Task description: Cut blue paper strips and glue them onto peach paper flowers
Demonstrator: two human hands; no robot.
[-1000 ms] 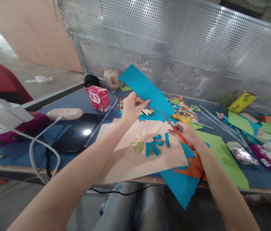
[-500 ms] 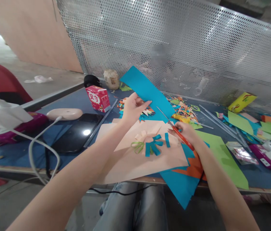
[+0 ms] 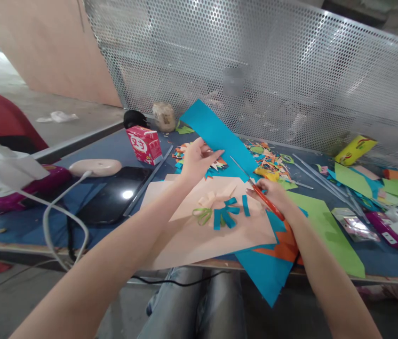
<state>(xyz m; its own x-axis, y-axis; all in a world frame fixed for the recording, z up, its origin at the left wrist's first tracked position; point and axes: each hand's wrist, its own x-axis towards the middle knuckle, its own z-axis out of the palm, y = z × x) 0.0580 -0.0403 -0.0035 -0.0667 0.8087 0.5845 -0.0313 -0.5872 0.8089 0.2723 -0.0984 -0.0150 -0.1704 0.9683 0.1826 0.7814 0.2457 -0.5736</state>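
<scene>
Between thumb and fingers, my left hand [image 3: 199,160] pinches a wide strip of blue paper [image 3: 216,132], held up at a slant above the table. My right hand [image 3: 271,193] grips orange-handled scissors [image 3: 267,200], whose blades lie at the strip's lower right end. Below, on a large pale peach sheet [image 3: 185,240], sit a blue paper flower shape [image 3: 225,214], a green looped one [image 3: 202,215] and a peach one [image 3: 211,200]. A short narrow blue strip [image 3: 246,205] lies to their right.
Colourful paper scraps [image 3: 273,157] pile up behind my hands. A red box [image 3: 144,145], a black phone [image 3: 114,195] and a white cable [image 3: 45,221] are at left. Green sheets [image 3: 329,235] and a yellow box [image 3: 356,149] lie right. A perforated metal panel [image 3: 199,56] closes the back.
The blue strip and my left hand have shifted slightly to the right. The scissors stay nearly in place at the strip's end.
</scene>
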